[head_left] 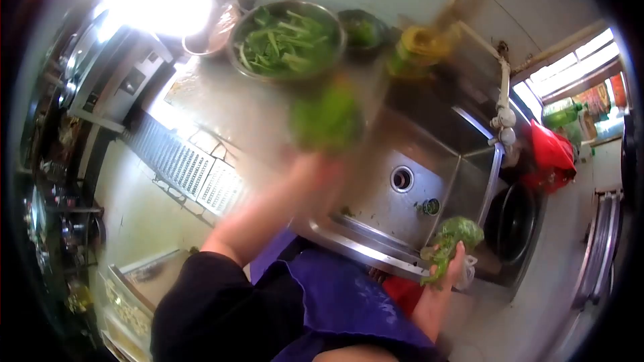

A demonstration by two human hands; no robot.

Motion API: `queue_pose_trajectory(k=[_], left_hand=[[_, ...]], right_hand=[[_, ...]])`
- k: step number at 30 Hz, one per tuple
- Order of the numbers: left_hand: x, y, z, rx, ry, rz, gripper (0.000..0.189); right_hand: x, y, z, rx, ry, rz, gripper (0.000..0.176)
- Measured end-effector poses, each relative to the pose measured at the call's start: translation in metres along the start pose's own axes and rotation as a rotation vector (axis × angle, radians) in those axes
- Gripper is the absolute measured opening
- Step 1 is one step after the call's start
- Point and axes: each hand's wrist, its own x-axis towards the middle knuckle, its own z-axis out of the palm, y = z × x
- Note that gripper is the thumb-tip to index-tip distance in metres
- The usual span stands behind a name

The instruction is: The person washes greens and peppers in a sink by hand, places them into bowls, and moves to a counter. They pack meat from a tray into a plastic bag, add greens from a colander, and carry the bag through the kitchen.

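Observation:
My left hand (315,167) is stretched forward over the counter beside the sink, smeared by motion. At its fingers is a bright green clump of vegetables (327,117), equally blurred, which moves with the hand; its kind cannot be made out. Near the sink's front right corner, my right hand (453,271) is closed around a clear plastic bag of leafy greens (457,233), with some leaves hanging below. A steel bowl (235,60) of cut green stalks and leaves (285,40) stands on the counter beyond my left hand.
The steel sink (376,201) has a drain (402,179) and green scraps (429,207) in it. A dark bowl of greens (362,29) and a blurred yellow-green container (419,47) stand behind. At the right are a black basin (511,221), a red bag (550,154) and pipes (504,87).

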Motion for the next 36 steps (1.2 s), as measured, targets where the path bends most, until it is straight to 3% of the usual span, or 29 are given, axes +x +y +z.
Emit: queue_pose_trajectory(k=[2, 4, 8, 12, 14, 16, 19, 20, 25, 28, 31, 33, 34, 35, 36], left_hand=[[-0.077, 0.015, 0.039, -0.033, 0.029, 0.105, 0.033], [-0.035, -0.023, -0.005, 0.405, -0.201, 0.418, 0.033], [-0.022, -0.026, -0.023, 0.889, -0.412, 0.624, 0.031], [-0.080, 0.003, 0.007, 0.949, -0.433, 0.721, 0.034], [-0.124, 0.017, 0.039, 0.631, -0.343, 0.589, 0.036], [-0.165, 0.019, 0.077, 0.026, -0.132, 0.200, 0.037], [-0.165, -0.006, 0.074, -0.055, -0.101, 0.130, 0.038], [-0.167, -0.014, 0.075, -0.045, -0.071, 0.153, 0.038], [-0.174, -0.049, 0.073, -0.103, 0.006, 0.254, 0.038], [-0.205, -0.060, 0.071, -0.317, -0.096, 0.178, 0.040], [-0.234, -0.084, 0.064, -0.516, -0.109, 0.274, 0.038], [-0.250, -0.105, 0.040, -0.567, -0.029, 0.327, 0.033], [-0.256, -0.115, 0.028, -0.601, -0.056, 0.360, 0.033], [-0.272, -0.127, 0.015, -0.645, 0.005, 0.431, 0.033], [-0.287, -0.136, 0.003, -0.677, 0.051, 0.487, 0.034]], right_hand=[[-0.009, 0.003, 0.021, -0.014, -0.022, -0.041, 0.031], [-0.015, -0.002, 0.043, -0.045, 0.015, -0.007, 0.030], [-0.011, -0.014, 0.063, -0.066, -0.018, -0.009, 0.032], [0.017, -0.025, 0.056, -0.194, -0.006, 0.142, 0.035], [0.019, -0.029, 0.063, -0.224, -0.119, 0.138, 0.034], [0.026, -0.030, 0.064, -0.212, -0.247, 0.138, 0.033], [0.028, -0.028, 0.071, -0.194, -0.415, 0.056, 0.032], [0.032, -0.027, 0.068, -0.191, -0.488, 0.042, 0.033], [0.042, -0.034, 0.041, -0.369, -0.402, 0.126, 0.031], [0.065, -0.026, 0.006, -0.574, -0.413, 0.114, 0.026], [0.127, -0.001, -0.034, -0.793, -0.583, 0.248, 0.028], [0.189, 0.020, -0.066, -0.958, -0.804, 0.321, 0.034], [0.190, 0.004, -0.058, -1.212, -0.936, 0.354, 0.035], [0.208, 0.006, -0.073, -1.158, -0.961, 0.464, 0.047], [0.212, 0.009, -0.074, -1.215, -0.957, 0.508, 0.047]])
